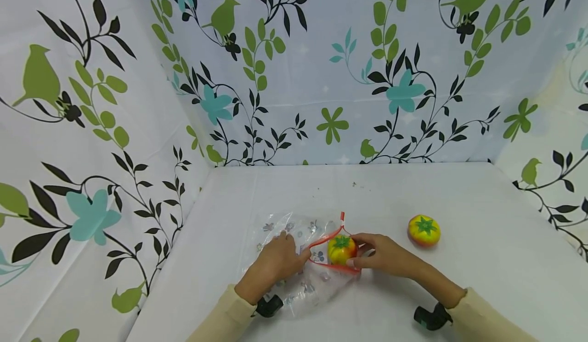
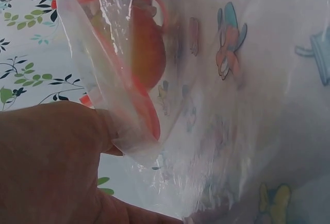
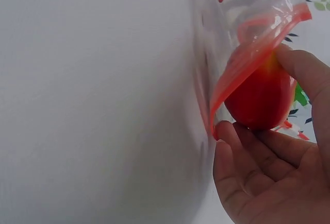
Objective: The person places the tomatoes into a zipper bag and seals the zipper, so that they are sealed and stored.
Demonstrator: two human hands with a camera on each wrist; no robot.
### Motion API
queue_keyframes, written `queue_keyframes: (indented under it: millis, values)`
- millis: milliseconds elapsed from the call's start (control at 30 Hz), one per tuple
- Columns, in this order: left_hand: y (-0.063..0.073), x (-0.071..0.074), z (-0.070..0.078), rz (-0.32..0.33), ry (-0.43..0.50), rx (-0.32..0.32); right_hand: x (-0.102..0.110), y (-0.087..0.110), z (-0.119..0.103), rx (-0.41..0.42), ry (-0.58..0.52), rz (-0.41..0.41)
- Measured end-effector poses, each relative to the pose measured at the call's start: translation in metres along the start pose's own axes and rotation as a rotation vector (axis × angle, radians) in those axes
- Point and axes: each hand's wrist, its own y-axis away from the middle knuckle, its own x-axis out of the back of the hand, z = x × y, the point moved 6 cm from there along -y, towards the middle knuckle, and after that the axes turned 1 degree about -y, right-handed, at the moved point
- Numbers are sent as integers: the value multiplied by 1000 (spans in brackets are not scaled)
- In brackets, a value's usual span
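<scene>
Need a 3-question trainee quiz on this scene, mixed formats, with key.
1. Multiple choice: what does the right hand hold at the mouth of the clear bag?
A) a cup
B) a red-and-yellow fruit
C) a spoon

2. True or false: the other fruit lies on the white table, outside the bag.

3. Fill in: by the left hand, the strip along the bag's opening is coloured ____.

Key: 1. B; 2. True; 3. red
</scene>
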Motion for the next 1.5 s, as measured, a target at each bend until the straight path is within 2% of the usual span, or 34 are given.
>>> queue_keyframes:
  millis: [333, 533, 900, 1167, 1500]
  values:
    - [-1, -1, -2, 13, -3, -1, -6, -3, -4, 43, 54, 27]
    - [-2, -1, -3, 5, -3, 6, -9, -8, -7, 29, 76, 35]
    - [-3, -4, -4, -28, -10, -10, -15, -16, -9, 64, 57, 117]
    - [-1, -2, -4, -12, -6, -20, -19, -18, -15, 127, 67, 135]
    - [-1, -3, -5, -5, -2, -37, -20, -18, -17, 142, 91, 199]
